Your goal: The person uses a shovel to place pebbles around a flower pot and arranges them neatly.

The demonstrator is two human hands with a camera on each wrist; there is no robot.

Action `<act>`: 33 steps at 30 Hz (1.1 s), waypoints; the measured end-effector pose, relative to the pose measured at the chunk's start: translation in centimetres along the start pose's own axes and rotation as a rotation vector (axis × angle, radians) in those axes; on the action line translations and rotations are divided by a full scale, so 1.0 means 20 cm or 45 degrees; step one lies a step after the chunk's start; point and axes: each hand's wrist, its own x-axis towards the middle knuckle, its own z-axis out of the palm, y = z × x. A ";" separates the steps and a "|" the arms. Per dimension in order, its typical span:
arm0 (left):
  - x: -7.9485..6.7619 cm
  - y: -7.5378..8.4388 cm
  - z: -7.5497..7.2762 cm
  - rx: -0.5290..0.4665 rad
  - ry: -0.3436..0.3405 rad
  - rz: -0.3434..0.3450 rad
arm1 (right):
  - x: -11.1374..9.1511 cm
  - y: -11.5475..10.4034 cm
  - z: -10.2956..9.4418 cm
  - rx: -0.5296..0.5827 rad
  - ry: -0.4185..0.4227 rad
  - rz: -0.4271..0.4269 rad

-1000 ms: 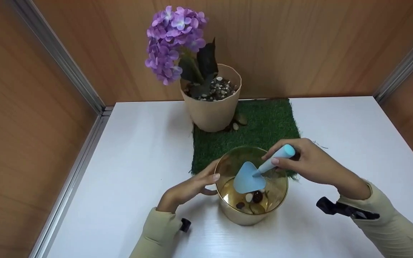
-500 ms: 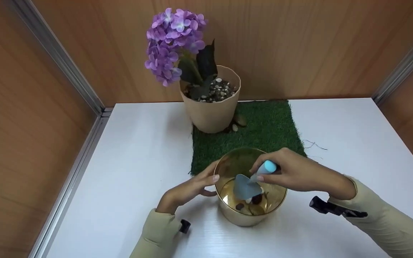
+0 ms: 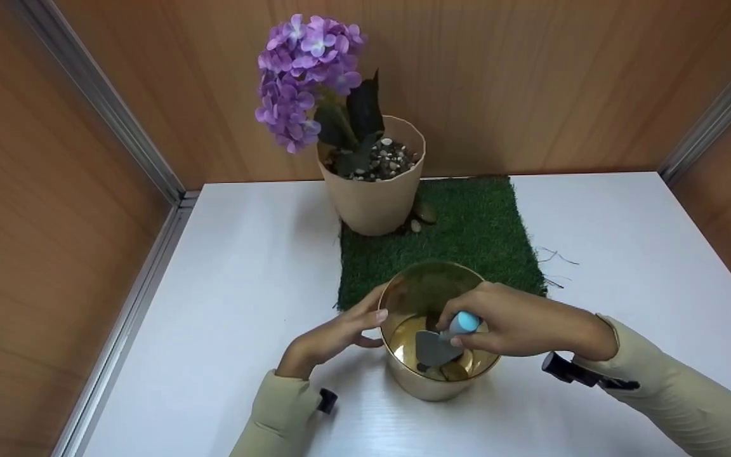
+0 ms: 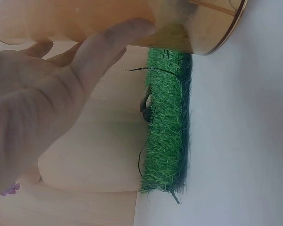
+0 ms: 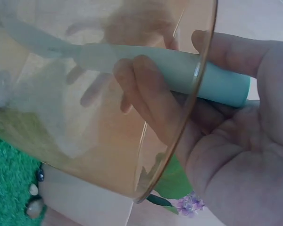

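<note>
A transparent amber bowl (image 3: 432, 386) stands on the white table, with a few stones (image 3: 455, 370) at its bottom. My left hand (image 3: 340, 331) rests against its left side, fingers spread and fairly straight along the outer wall. Inside the bowl, my right hand (image 3: 511, 319) grips the pale blue handle of a small garden trowel (image 3: 465, 322). The blade points down and left, low over the stones, covering part of them; whether it touches them I cannot tell. Through the clear wall in the right wrist view, fingers curl round the trowel (image 5: 224, 87).
Behind the bowl lies a green artificial turf mat (image 3: 480, 238). A beige pot (image 3: 372, 206) with a purple flower (image 3: 305, 70) and pebbly soil stands at its back left. Loose stones (image 3: 424, 212) sit beside the pot. Wooden panels (image 3: 530, 82) enclose the table.
My right hand has lowered the trowel deeper into the bowl, moving left and toward me, and the handle has tipped more upright. The left hand and the bowl have stayed in place.
</note>
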 end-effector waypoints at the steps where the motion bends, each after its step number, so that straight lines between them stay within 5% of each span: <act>1: 0.00 0.00 0.00 0.000 0.001 0.000 | 0.00 0.00 0.00 0.004 0.002 -0.003; 23: -0.01 0.00 0.00 0.023 0.003 -0.001 | -0.02 0.09 -0.07 0.047 0.101 0.022; 33: -0.01 0.00 0.00 0.039 0.014 -0.008 | 0.00 0.05 -0.02 0.035 0.065 -0.014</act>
